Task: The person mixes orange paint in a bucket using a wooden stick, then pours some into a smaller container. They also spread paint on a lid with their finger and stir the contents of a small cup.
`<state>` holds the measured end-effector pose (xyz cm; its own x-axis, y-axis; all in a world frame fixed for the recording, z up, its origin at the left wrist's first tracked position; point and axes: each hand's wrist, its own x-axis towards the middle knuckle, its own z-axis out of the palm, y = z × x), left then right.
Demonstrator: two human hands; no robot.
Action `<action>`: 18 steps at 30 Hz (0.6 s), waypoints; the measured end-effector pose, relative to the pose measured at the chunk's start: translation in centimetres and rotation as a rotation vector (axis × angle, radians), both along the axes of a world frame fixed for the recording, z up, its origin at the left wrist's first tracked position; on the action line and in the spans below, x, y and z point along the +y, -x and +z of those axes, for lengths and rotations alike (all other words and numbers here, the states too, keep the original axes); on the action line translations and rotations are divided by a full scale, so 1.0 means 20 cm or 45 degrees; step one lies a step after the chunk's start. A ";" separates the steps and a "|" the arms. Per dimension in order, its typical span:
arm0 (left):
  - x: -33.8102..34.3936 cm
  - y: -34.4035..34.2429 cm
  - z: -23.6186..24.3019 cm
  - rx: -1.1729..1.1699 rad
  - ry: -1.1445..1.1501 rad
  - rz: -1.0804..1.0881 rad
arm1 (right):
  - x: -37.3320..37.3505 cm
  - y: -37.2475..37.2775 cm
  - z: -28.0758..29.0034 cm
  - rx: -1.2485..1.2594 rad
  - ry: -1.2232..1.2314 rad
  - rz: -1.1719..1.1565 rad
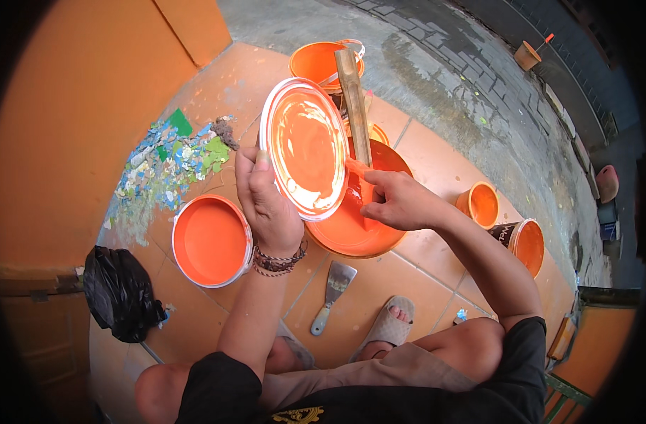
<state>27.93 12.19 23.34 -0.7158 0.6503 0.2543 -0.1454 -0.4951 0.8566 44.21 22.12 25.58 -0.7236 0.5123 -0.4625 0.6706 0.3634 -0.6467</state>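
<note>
While your left grip (272, 201) held the lid (307, 148) tilted by its edge near the bowl (365, 249), maybe so drips would land there, your right grip (401, 201) was half curled beside the lid; I could not tell if it held anything.

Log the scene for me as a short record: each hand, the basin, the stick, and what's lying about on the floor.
Left hand: grips a round, paint-coated lid, tilted up
Right hand: index finger orange-coated, at the lid's right edge; exact contact unclear
Basin: below the hands, orange paint inside
Wooden stick: slants over the basin's far rim; lower end hard to make out
Left side: white-rimmed bucket of orange paint, paint chips, black plastic bag
Near side: putty knife on the tiles
</note>
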 end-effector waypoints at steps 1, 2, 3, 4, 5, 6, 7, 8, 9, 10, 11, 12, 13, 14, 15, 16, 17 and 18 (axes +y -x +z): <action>0.00 -0.01 0.00 0.010 -0.007 0.008 | 0.00 0.00 0.01 -0.009 0.051 -0.021; 0.00 -0.01 0.00 0.019 -0.015 0.016 | 0.01 0.00 -0.01 0.033 0.083 -0.042; 0.00 -0.02 0.00 0.027 -0.023 0.022 | 0.02 -0.01 -0.05 0.074 0.114 -0.064; 0.00 -0.02 0.00 0.014 -0.033 0.010 | 0.02 -0.02 -0.07 0.116 0.145 -0.087; 0.00 -0.02 -0.01 0.002 -0.039 0.005 | 0.02 -0.02 -0.06 0.161 0.321 -0.168; -0.01 -0.02 -0.01 -0.010 -0.044 -0.001 | 0.01 -0.01 -0.04 0.206 0.498 -0.249; -0.01 -0.02 0.00 -0.004 -0.050 0.011 | 0.01 -0.01 -0.03 0.251 0.674 -0.329; -0.02 -0.04 0.00 -0.003 -0.060 0.017 | 0.00 -0.01 -0.04 0.269 0.761 -0.342; -0.02 -0.05 0.01 -0.002 -0.070 0.023 | 0.00 -0.02 -0.06 0.288 0.849 -0.353; -0.02 -0.06 0.00 0.021 -0.063 0.038 | 0.00 -0.03 -0.08 0.307 0.936 -0.364; -0.02 -0.06 -0.01 0.046 -0.054 0.054 | -0.01 -0.03 -0.09 0.309 0.968 -0.388; -0.02 -0.07 -0.01 0.070 -0.046 0.071 | -0.02 -0.02 -0.10 0.312 1.001 -0.411; -0.02 -0.07 -0.01 0.055 -0.054 0.062 | -0.03 -0.03 -0.11 0.314 1.032 -0.434; -0.02 -0.07 -0.01 0.041 -0.063 0.056 | -0.04 -0.03 -0.10 0.325 1.045 -0.425; -0.02 -0.08 -0.01 0.026 -0.073 0.050 | -0.05 -0.03 -0.10 0.336 1.056 -0.416; -0.02 -0.08 -0.01 0.153 -0.032 0.137 | -0.06 -0.04 -0.10 0.346 1.068 -0.407; -0.01 -0.09 -0.02 0.278 0.011 0.225 | -0.08 -0.04 -0.10 0.336 1.067 -0.440; 0.00 -0.10 -0.03 0.319 0.017 0.261 | -0.11 -0.03 -0.09 0.326 1.066 -0.473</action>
